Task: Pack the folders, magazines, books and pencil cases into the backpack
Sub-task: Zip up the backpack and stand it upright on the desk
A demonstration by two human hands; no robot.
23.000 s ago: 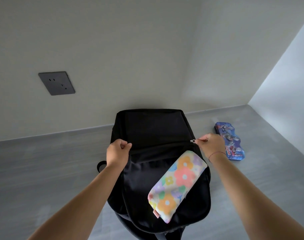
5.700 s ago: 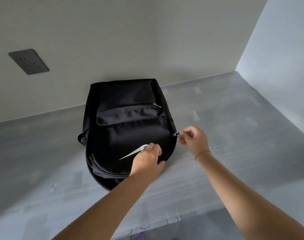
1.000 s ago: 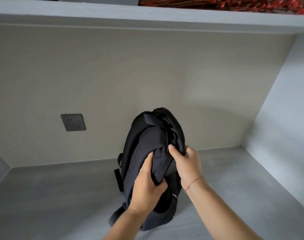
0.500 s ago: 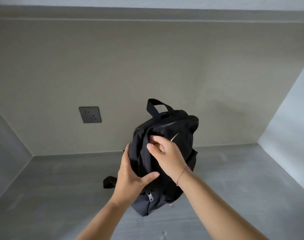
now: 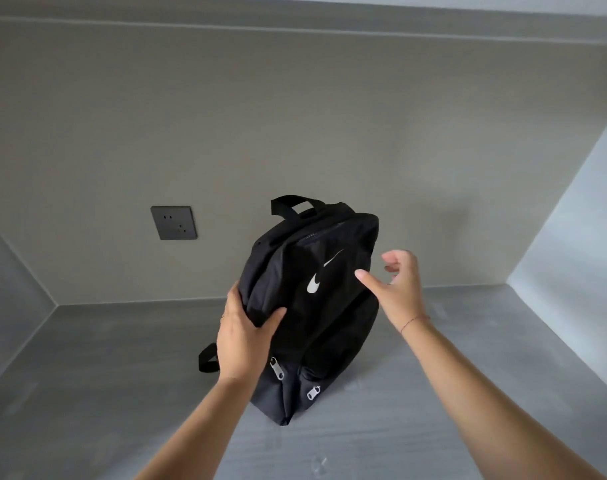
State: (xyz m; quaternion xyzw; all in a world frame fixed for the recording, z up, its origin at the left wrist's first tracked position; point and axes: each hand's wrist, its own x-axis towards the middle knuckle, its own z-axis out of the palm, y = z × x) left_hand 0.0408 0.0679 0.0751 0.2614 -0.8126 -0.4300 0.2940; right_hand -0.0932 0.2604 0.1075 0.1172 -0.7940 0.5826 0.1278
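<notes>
The black backpack (image 5: 326,306) with a white swoosh logo stands upright on the grey desk surface (image 5: 468,393), tilted slightly back, its zips closed and carry handle on top. My left hand (image 5: 243,341) grips its left side edge. My right hand (image 5: 399,289) hovers just off its right side, fingers apart, holding nothing. No folders, books, magazines or pencil cases are visible outside the bag.
A dark wall socket (image 5: 173,222) sits on the beige back wall left of the bag. A pale side wall (image 5: 579,237) rises on the right, and a grey side panel closes the left. A strap loop (image 5: 208,358) lies behind my left hand.
The backpack has turned so its logo face shows toward me and now stands on the desk. My right hand has let go of it and moved off to the right.
</notes>
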